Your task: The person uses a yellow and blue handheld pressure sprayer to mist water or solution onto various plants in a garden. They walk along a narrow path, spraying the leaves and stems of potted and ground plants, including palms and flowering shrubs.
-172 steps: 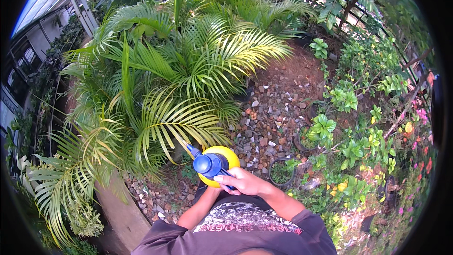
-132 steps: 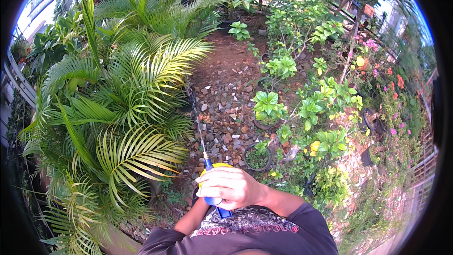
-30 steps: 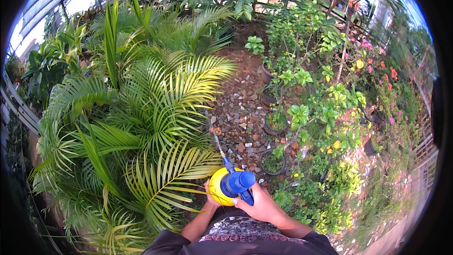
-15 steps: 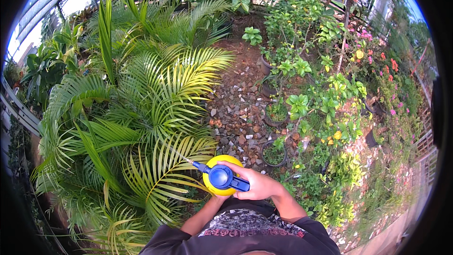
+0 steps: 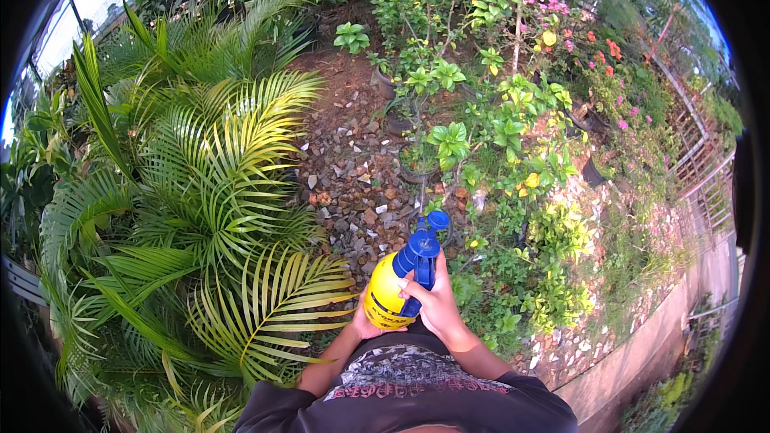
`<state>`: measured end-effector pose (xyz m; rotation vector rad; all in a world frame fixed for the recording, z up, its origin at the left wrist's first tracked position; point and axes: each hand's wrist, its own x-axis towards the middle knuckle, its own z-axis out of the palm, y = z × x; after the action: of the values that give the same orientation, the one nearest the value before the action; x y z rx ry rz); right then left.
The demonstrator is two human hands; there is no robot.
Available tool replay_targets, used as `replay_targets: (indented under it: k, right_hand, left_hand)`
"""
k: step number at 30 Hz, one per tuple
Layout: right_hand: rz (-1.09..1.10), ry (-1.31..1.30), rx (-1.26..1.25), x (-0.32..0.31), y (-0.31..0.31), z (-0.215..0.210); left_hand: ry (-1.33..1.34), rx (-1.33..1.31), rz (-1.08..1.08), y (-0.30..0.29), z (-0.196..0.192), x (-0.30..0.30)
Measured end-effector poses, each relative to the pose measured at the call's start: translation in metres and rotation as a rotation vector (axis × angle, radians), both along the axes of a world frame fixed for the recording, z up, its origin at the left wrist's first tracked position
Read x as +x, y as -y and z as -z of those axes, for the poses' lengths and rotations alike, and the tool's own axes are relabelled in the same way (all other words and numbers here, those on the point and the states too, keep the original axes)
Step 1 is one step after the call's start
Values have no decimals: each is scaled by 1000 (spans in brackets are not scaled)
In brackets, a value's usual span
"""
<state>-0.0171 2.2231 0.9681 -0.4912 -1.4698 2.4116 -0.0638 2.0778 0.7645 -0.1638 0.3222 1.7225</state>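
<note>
A yellow pump spray bottle (image 5: pixel 383 298) with a blue head (image 5: pixel 423 244) is held in front of my body, tilted with its head away from me. My right hand (image 5: pixel 435 303) is closed round the blue handle on the bottle's right side, the thumb lying across it. My left hand (image 5: pixel 365 324) cups the lower left side of the yellow body; most of its fingers are hidden behind the bottle. The thin spray tube (image 5: pixel 423 196) points away from me, towards the potted leafy shrubs (image 5: pixel 449 143).
Large palm fronds (image 5: pixel 265 305) fill the left, the nearest reaching close to my left hand. A stony path (image 5: pixel 353 208) runs ahead between them and the shrubs. Pink and orange flowers (image 5: pixel 613 50) grow at the far right. A concrete edge (image 5: pixel 618 369) lies to the right.
The sprayer has swung from pointing left over the palm to pointing away from me, and it now tilts so its yellow side shows. My view has turned right.
</note>
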Motion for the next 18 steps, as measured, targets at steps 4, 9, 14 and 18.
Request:
replay_targets:
  k: [4, 9, 14, 18]
  right_hand:
    - [-30, -51, -139, 2, -17, 16]
    - [6, 37, -153, -6, -21, 36]
    - [47, 115, -190, -23, -29, 32]
    - [-8, 129, -201, -27, -39, 39]
  left_hand:
    - [-19, 1, 61, -5, -2, 8]
    - [82, 112, 122, -5, 17, 18]
    - [32, 7, 203, -4, 23, 21]
    - [51, -48, 162, -5, 24, 20]
